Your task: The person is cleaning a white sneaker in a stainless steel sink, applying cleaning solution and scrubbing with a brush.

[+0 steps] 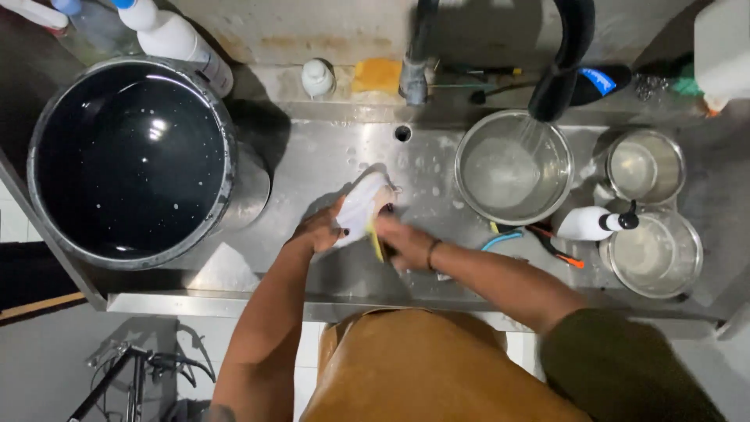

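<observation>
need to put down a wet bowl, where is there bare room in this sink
Bare steel lies between the large dark pot and the bowl under the tap, above the hands, around the drain hole. The right side is crowded: two small steel bowls, a white pump bottle, brushes.

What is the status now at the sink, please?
Left hand holds white plate. Right hand presses yellow sponge on it. Plate over sink, faucet running into steel bowl. Nothing in the way.

A small white dish (362, 207) stands tilted on edge over the sink, a yellow sponge (377, 244) pressed against it.
</observation>
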